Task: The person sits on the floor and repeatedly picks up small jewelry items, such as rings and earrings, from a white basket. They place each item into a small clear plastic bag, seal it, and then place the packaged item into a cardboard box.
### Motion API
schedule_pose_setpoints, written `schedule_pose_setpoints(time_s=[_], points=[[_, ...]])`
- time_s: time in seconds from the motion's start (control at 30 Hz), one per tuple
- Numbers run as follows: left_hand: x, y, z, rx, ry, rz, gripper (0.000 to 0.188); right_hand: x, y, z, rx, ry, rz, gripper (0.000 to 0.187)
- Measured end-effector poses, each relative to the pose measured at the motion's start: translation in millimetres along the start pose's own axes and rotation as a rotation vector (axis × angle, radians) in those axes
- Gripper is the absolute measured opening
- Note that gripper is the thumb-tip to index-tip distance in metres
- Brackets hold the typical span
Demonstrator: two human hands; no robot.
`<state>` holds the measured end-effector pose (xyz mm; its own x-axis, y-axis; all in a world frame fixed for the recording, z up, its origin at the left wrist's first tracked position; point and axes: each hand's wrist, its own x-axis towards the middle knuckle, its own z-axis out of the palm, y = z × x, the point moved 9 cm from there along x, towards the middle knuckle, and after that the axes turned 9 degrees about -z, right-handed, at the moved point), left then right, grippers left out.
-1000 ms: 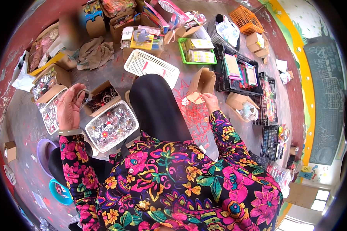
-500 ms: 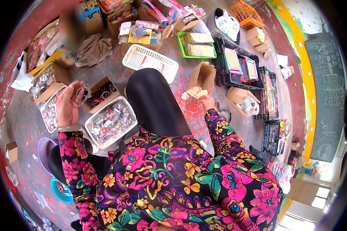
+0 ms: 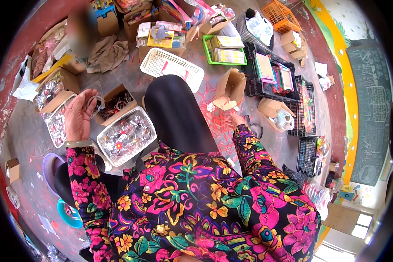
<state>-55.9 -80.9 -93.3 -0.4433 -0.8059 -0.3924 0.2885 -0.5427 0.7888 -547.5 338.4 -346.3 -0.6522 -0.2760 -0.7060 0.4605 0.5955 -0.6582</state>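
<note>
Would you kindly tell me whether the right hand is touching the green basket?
Apart. The head view shows the right hand well short of the green basket, with an open cardboard box between them.

Matt cdbd box (image 3: pixel 232 86), glossy pkts (image 3: pixel 127 136)

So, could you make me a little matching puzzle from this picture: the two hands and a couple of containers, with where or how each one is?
1. Left hand
2. Right hand
3. Green basket
4. Purple basin

A. Beside the blue basin in the picture
B. Near the open brown box, by red scraps
C. Holding flat packets
D. Raised, with a ring-shaped item at its fingers

Right pairs: 1-D, 2-B, 3-C, 4-A
</note>
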Motion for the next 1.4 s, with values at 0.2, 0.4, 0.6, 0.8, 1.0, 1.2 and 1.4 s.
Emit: schedule_pose_setpoints(time_s=[0.2, 0.4, 0.6, 0.8, 1.0, 1.2, 1.4], points=[[9, -8, 4, -0.025, -0.028, -0.035, 0.026, 55, 15, -50, -0.519, 0.124, -0.222, 0.051], [3, -5, 0, 0.006, -0.003, -0.028, 0.026, -15, -3, 15, -0.009, -0.121, 0.071, 0.04], [2, -3, 4, 0.033, -0.003, -0.018, 0.025, -13, -8, 2, 0.137, -0.142, 0.042, 0.034], [4, -8, 6, 0.028, -0.001, -0.044, 0.025, -5, -14, -2, 0.026, -0.165, 0.035, 0.038], [-1, 0, 13, -0.029, -0.076, 0.0, 0.023, -31, -133, 65, -0.041, -0.033, -0.522, 0.021], [-12, 15, 16, -0.143, -0.061, 0.04, 0.025, -224, -314, 269, 0.045, -0.622, -0.904, 0.027], [-27, 35, 6, -0.186, -0.01, 0.15, 0.024, -347, -295, 444, -0.218, -1.175, -0.819, 0.035]])
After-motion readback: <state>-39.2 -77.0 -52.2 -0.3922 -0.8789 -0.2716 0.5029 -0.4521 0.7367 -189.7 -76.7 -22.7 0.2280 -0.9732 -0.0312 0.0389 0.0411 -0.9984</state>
